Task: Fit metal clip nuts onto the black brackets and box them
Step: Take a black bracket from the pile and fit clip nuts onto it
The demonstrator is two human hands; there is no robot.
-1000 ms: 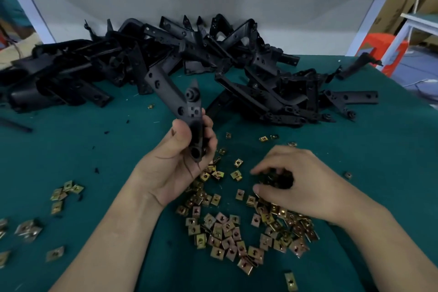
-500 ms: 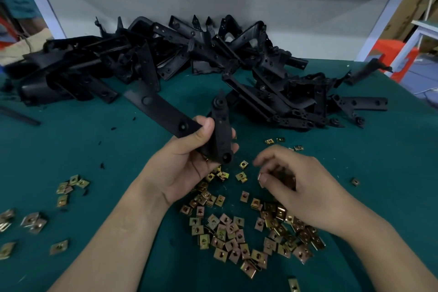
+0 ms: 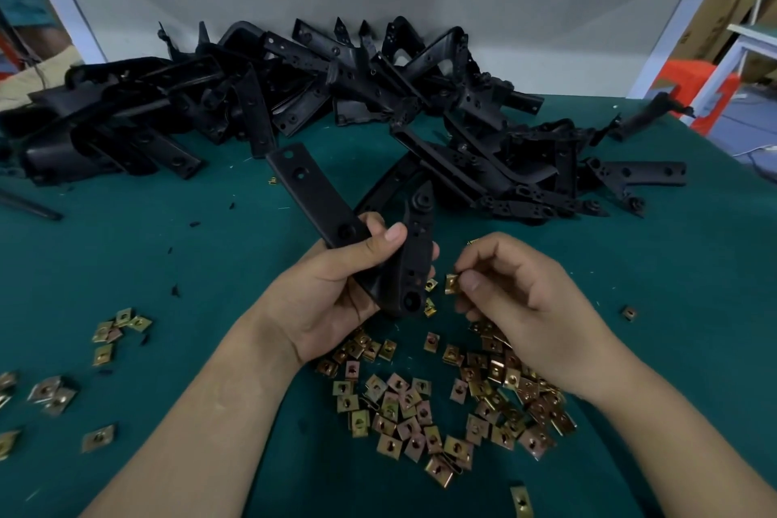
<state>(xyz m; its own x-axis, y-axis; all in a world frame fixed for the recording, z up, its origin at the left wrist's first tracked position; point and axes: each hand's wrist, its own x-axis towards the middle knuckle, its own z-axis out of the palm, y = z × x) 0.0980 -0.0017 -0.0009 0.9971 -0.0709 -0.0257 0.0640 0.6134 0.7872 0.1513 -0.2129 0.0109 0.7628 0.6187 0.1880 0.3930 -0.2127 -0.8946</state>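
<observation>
The left hand [image 3: 336,299] grips one black bracket [image 3: 414,265] above the green tabletop [image 3: 168,265], fingers [image 3: 393,233] wrapped round it where its two arms meet; one arm runs up and to the left, the other hangs down past the palm with its round end hole showing. Just to its right, the right hand [image 3: 517,299] pinches a single clip nut [image 3: 451,283] between thumb and fingertips, close to the bracket's lower arm but not touching it

Judging by this, the work is at an early stage of the piece in hand: the nut is picked and lined up, not yet pushed on, and no nut can be made out on the held bracket. A loose spread of clip nuts [image 3: 441,412] lies under and between the wrists, with a smaller scatter [image 3: 113,328] well off to the left. The heap of brackets [image 3: 336,97] along the back of the tabletop looks bare of nuts, though the parts are too dark and tangled to be certain. No box shows in view, nor any finished pieces set aside, so most of the fitting and all of the boxing appear to remain
</observation>
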